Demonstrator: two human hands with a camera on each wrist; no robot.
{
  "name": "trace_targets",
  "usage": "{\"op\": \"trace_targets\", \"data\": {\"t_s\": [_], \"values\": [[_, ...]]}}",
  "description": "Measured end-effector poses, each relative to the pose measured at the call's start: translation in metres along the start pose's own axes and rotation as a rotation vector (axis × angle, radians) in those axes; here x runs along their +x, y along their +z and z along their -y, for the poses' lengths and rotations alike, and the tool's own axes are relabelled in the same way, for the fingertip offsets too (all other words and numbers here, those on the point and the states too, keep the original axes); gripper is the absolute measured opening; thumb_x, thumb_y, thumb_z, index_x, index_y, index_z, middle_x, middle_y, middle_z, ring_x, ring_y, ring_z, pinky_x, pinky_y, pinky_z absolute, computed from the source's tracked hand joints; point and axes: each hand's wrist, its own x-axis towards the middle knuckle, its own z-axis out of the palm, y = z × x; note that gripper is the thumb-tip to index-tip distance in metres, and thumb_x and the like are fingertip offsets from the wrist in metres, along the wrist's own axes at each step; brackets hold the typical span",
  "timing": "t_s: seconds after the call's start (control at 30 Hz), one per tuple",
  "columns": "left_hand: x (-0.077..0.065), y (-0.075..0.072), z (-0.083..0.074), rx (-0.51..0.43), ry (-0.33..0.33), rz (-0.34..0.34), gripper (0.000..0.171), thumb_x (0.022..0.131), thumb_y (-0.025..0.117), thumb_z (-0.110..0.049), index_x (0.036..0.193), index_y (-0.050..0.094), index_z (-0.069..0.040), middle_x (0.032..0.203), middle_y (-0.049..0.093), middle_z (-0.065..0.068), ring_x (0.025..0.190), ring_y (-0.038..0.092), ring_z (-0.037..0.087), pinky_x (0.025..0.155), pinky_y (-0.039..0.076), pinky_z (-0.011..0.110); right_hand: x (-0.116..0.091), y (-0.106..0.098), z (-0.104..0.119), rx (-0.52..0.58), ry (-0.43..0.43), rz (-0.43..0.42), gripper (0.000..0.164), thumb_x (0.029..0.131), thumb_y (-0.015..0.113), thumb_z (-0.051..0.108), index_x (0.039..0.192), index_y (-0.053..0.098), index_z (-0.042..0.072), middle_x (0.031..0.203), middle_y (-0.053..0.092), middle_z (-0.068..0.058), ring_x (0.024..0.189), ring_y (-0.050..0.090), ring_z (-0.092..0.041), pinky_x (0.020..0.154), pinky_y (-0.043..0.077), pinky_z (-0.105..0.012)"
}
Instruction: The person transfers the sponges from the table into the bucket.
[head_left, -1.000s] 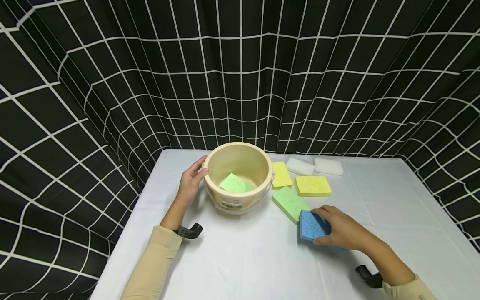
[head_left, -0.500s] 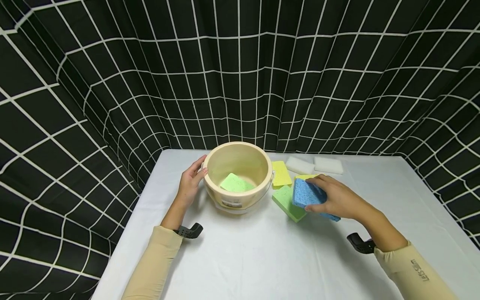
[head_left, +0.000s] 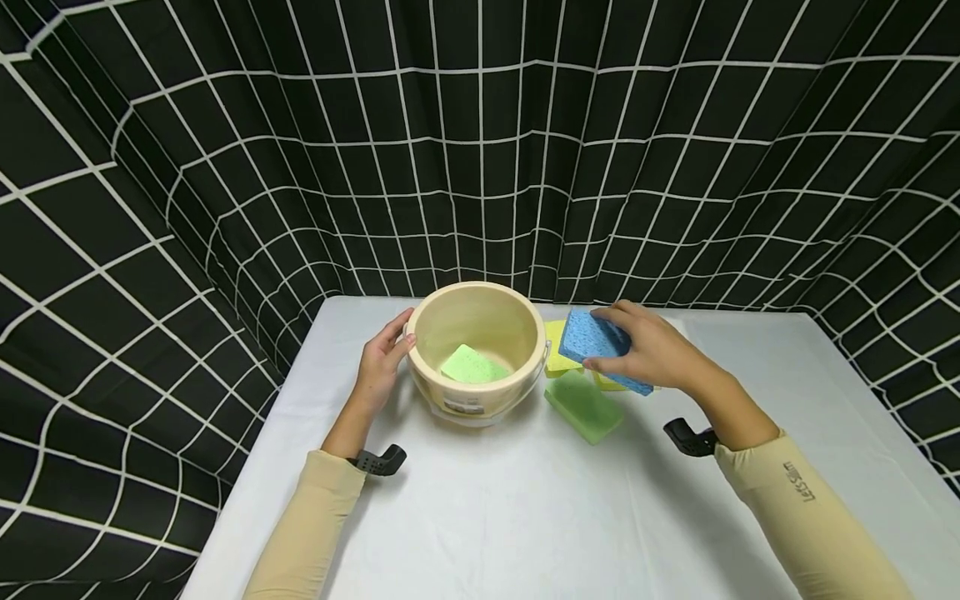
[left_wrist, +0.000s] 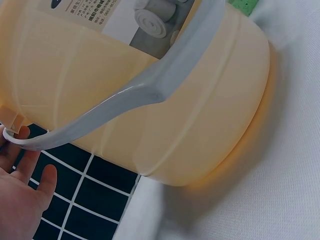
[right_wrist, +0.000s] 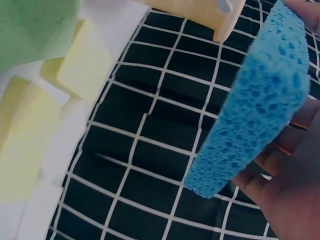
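Observation:
My right hand point(head_left: 647, 346) grips a blue sponge point(head_left: 588, 335) between thumb and fingers, raised above the table and just right of the bucket. In the right wrist view the porous face of the blue sponge point(right_wrist: 260, 100) is tilted. At the left side of the cream bucket point(head_left: 480, 312), my left hand point(head_left: 381, 358) touches the rim with its fingers extended. The left wrist view has that hand point(left_wrist: 22, 195) beside the end of the grey handle point(left_wrist: 130, 97). A light green sponge point(head_left: 468, 364) lies inside the bucket.
Right of the bucket, a green sponge point(head_left: 583, 408) lies on the white tablecloth point(head_left: 487, 517). A yellow sponge point(head_left: 557, 348) and another yellow sponge point(head_left: 609, 382) are partly covered by the blue one. A dark gridded curtain point(head_left: 480, 167) stands behind the table.
My right hand has lifted the blue sponge off the table and carried it up and left toward the bucket. The left hand and the bucket stay in place.

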Motion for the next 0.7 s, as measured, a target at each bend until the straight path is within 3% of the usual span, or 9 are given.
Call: {"op": "trace_targets", "data": {"t_s": [0.23, 0.7], "values": [[0.001, -0.002, 0.002, 0.001, 0.007, -0.003, 0.049, 0.097, 0.055, -0.011, 0.144, 0.045, -0.002, 0.153, 0.042, 0.011, 0.147, 0.032, 0.019, 0.118, 0.033, 0.023, 0.026, -0.007, 0.013, 0.016, 0.004, -0.016, 0.076, 0.078, 0.074, 0.049, 0.135, 0.054, 0.002, 0.118, 0.057, -0.015, 0.1, 0.054, -0.028, 0.083, 0.053, -0.046], [0.0, 0.001, 0.0, -0.023, 0.006, -0.003, 0.048, 0.097, 0.054, -0.008, 0.143, 0.044, 0.002, 0.153, 0.041, 0.014, 0.147, 0.03, 0.019, 0.115, 0.034, 0.016, 0.068, -0.014, 0.041, -0.008, -0.026, 0.021, 0.075, 0.079, 0.073, 0.049, 0.135, 0.055, 0.002, 0.116, 0.058, -0.016, 0.096, 0.053, -0.027, 0.077, 0.053, -0.04]]}}
